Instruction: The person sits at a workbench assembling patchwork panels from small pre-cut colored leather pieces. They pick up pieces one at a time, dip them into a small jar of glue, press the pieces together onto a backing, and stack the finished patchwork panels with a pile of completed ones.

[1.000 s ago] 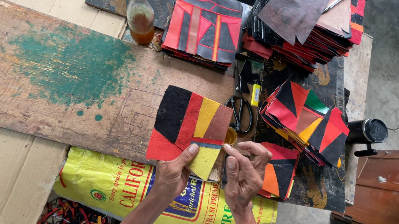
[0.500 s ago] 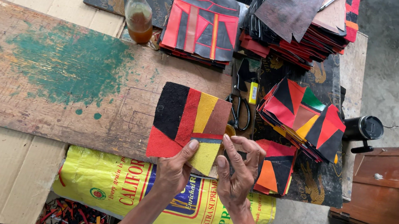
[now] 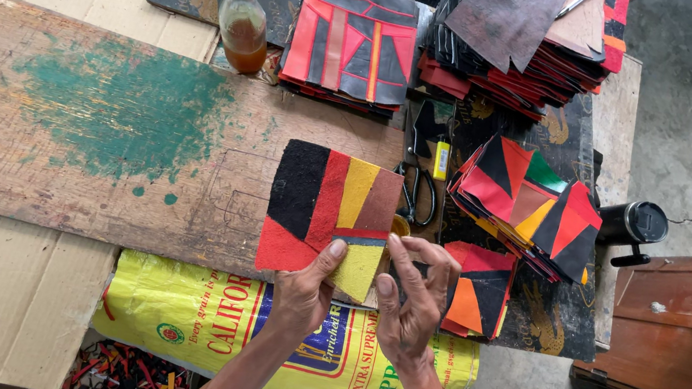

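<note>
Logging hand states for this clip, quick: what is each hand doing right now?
Left hand: closed, pinching the patchwork panel at its lower edge.
Right hand: closed, fingers on the same panel's lower right corner.

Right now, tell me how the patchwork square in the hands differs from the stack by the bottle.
The patchwork square is a single piece, pinched by the left hand and right hand; the stack holds many pieces and lies untouched. The square includes yellow; the stack's top is red, grey, orange. Both are stitched from angular patches.

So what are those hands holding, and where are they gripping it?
Both hands hold a patchwork panel of black, red, yellow and brown pieces by its lower right corner: left hand thumb on the yellow patch, right hand pinching the bottom edge beside it.
</note>
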`<action>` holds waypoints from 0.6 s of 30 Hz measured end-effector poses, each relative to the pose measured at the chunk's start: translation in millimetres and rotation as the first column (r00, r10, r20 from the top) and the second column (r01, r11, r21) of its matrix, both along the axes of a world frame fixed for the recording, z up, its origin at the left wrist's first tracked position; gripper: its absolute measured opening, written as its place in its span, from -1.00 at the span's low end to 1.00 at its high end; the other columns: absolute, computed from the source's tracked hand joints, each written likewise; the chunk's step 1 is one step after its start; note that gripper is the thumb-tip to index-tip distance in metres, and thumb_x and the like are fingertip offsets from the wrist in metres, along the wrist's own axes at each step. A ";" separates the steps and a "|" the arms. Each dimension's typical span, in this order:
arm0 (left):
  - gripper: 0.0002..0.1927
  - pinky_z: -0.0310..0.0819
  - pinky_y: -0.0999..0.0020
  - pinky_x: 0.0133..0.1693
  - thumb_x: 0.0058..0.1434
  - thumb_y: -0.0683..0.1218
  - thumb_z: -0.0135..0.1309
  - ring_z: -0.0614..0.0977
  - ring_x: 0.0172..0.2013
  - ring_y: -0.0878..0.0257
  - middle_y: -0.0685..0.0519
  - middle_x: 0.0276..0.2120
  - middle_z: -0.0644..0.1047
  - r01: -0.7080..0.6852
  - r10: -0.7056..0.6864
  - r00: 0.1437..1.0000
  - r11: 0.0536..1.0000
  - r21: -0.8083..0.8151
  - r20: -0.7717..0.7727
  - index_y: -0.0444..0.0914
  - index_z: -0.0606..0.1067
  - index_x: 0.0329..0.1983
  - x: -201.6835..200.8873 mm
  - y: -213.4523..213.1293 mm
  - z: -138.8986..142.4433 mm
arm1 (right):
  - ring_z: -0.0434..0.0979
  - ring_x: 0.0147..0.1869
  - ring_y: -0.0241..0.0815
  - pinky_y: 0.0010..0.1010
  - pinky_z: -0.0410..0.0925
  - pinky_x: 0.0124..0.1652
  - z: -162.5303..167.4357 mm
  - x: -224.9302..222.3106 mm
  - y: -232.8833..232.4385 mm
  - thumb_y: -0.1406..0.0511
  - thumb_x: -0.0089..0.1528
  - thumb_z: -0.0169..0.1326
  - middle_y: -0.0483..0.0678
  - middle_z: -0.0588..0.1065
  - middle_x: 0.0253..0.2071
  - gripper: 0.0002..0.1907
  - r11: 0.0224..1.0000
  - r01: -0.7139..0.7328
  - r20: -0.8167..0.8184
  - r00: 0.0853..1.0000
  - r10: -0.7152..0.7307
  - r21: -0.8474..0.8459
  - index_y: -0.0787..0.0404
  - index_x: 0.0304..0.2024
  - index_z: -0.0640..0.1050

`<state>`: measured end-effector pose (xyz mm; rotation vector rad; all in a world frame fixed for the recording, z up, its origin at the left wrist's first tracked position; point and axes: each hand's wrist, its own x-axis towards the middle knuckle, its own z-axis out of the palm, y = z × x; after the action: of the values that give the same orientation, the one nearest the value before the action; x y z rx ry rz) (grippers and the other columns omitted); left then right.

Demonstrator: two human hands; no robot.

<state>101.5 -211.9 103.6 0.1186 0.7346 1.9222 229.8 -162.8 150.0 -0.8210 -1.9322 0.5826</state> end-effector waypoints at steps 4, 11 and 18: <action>-0.56 0.59 0.24 0.07 0.32 -0.27 0.09 0.62 0.02 0.16 -0.09 0.05 0.54 -0.013 0.013 1.000 1.000 0.015 0.011 -0.31 0.34 0.26 -0.2 4.5 -3.3 | 0.27 0.26 -0.10 -0.26 0.23 0.25 -2.5 3.4 2.8 0.20 0.36 0.06 -0.04 0.44 0.05 -0.66 0.999 -0.035 -0.036 0.999 0.036 0.038 0.24 0.08 0.63; -0.51 0.59 0.23 0.09 0.28 -0.29 0.11 0.62 0.03 0.17 -0.07 0.08 0.54 -0.072 0.072 0.997 0.997 0.002 0.008 -0.28 0.33 0.27 -10.5 6.8 -8.9 | 0.26 0.28 -0.04 -0.17 0.17 0.13 -5.7 30.2 51.9 0.43 0.13 0.19 -0.04 0.44 0.11 -0.80 0.997 0.038 0.151 0.988 -0.027 -0.069 0.11 -0.21 0.69; -0.45 0.58 0.22 0.09 0.22 -0.33 0.17 0.61 0.04 0.16 -0.08 0.07 0.53 0.014 -0.014 1.000 1.000 -0.005 -0.010 -0.29 0.32 0.28 -18.4 1.6 -13.7 | 0.24 0.36 0.05 -0.08 0.04 0.19 -27.7 27.5 72.0 0.46 -0.03 0.22 -0.05 0.41 0.22 -0.72 0.993 -0.084 0.512 0.858 0.033 0.077 0.05 -0.30 0.69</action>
<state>83.1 -210.3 89.8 0.1301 0.7430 1.9072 257.3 -90.8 122.3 -0.9213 -2.4566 0.3162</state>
